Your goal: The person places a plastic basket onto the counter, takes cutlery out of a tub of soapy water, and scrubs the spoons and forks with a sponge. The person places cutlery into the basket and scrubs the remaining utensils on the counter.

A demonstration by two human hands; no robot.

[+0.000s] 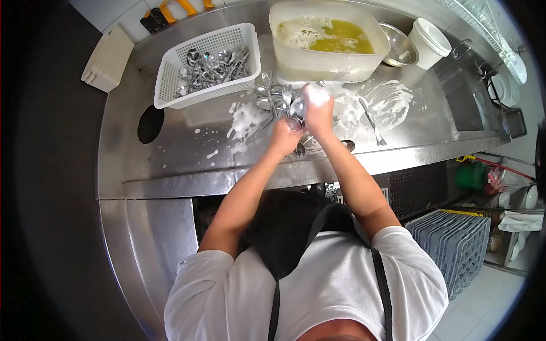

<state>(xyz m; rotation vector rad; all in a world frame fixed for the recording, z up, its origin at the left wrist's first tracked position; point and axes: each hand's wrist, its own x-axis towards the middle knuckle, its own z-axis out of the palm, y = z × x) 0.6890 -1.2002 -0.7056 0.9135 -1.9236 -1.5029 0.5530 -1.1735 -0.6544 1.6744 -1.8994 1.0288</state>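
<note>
My left hand (285, 138) is closed around a metal spoon (293, 123), its rounded end showing by my fingers. Pressed close beside it, my right hand (319, 116) is closed too, with thick white foam (317, 95) over its fingers; whatever it grips is hidden. A heap of soapy forks and spoons (272, 101) lies just beyond both hands. Two dark spoon bowls, one on the near side of my left hand (299, 150) and another below my right wrist (348, 145), rest on the steel counter (187, 150). A fork (372, 122) lies apart to the right amid suds.
A white perforated basket (166, 77) full of cutlery stands at back left. Behind my hands is a plastic tub (318, 65) of yellowish, foamy water. A metal bowl (405, 48), a white bucket (429, 42) and a sink (463, 105) are rightward. The counter has a round hole (151, 125) at left.
</note>
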